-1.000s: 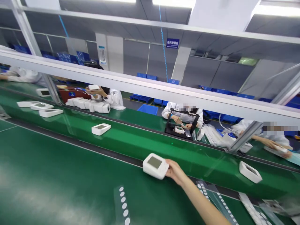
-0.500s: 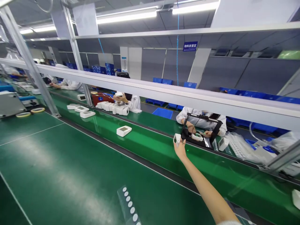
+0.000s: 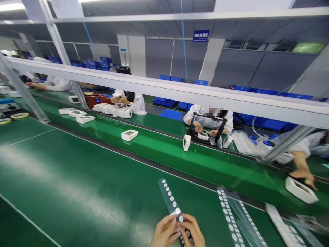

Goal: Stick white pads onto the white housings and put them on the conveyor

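A clear strip of round white stickers (image 3: 169,197) slants up from my two hands, just above the green bench. My left hand (image 3: 163,232) pinches the strip's left edge between thumb and fingers. On the other side, my right hand (image 3: 192,230) is closed on the same strip, its fingertips close to the left ones. The strip's lower end is partly hidden by my fingers. Beyond the hands, a white device with a screen (image 3: 186,142) stands upright on the green conveyor belt (image 3: 159,151). Another white device (image 3: 130,135) lies on the belt to its left.
More sticker strips (image 3: 228,219) lie on the bench at right. A co-worker's hand (image 3: 303,176) touches a white device (image 3: 301,189) on the belt. Other workers sit across it, one behind a black frame (image 3: 209,128). A metal rail (image 3: 164,87) crosses above the belt.
My right hand has let go of the white device on the belt and come back to the sticker strip. My left hand has come into view. A co-worker's hand has appeared at right.
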A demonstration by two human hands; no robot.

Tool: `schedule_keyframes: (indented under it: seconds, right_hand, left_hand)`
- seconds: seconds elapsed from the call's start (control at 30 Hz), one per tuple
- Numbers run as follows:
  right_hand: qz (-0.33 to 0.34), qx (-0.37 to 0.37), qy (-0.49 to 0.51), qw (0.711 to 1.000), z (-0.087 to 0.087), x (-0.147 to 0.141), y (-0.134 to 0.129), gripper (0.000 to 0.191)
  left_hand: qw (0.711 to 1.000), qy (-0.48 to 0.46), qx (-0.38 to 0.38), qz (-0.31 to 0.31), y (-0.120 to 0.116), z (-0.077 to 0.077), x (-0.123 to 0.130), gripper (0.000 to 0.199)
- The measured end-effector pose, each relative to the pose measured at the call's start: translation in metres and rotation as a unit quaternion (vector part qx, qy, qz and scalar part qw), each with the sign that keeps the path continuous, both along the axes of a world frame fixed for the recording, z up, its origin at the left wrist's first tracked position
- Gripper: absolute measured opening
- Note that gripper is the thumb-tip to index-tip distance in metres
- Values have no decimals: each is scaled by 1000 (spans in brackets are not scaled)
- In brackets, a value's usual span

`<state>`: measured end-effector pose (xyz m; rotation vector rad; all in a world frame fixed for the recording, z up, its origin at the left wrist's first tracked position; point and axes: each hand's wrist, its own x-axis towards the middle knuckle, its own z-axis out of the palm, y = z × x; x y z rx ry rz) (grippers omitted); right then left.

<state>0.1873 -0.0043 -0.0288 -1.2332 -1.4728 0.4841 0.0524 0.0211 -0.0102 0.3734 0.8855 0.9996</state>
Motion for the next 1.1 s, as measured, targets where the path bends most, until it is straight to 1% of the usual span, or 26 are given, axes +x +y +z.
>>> schedule_keyframes:
  seconds: [0.07, 0.13, 0.23, 0.37, 0.43, 0.57, 0.67, 0.77, 1.0, 1.1]
  right_hand:
    - [13, -16, -26, 999, 13, 11, -2, 12]
    - [13, -27, -33, 999, 22, 16, -4, 12]
    - [15, -30, -21, 999, 27, 13, -6, 14]
    - [40, -30, -31, 998, 26, 8, -9, 13]
    - [36, -30, -36, 998, 25, 8, -10, 11]
    - [21, -33, -43, 998, 20, 9, -11, 8]
    - [10, -29, -42, 999, 15, 9, -10, 9]
    - [16, -29, -35, 999, 12, 8, -10, 9]
    - [19, -44, -35, 998, 15, 7, -8, 10]
    - [20, -43, -39, 998, 16, 7, -8, 11]
  left_hand:
    - [1000, 1, 23, -5, -5, 5, 7, 49]
    - [999, 6, 42, -9, -7, 7, 9, 51]
    - [999, 2, 47, -16, -7, 8, 5, 51]
    - [998, -20, 58, -20, -7, 11, -1, 45]
    - [997, -26, 63, -23, -8, 13, -1, 45]
    - [997, -37, 70, -8, -8, 14, 1, 49]
    - [996, -45, 78, -9, -8, 15, 1, 46]
    - [995, -48, 85, -10, -9, 16, 1, 44]
    - [996, -41, 82, 0, -8, 13, 0, 42]
    - [996, -40, 85, -7, -7, 13, -1, 42]
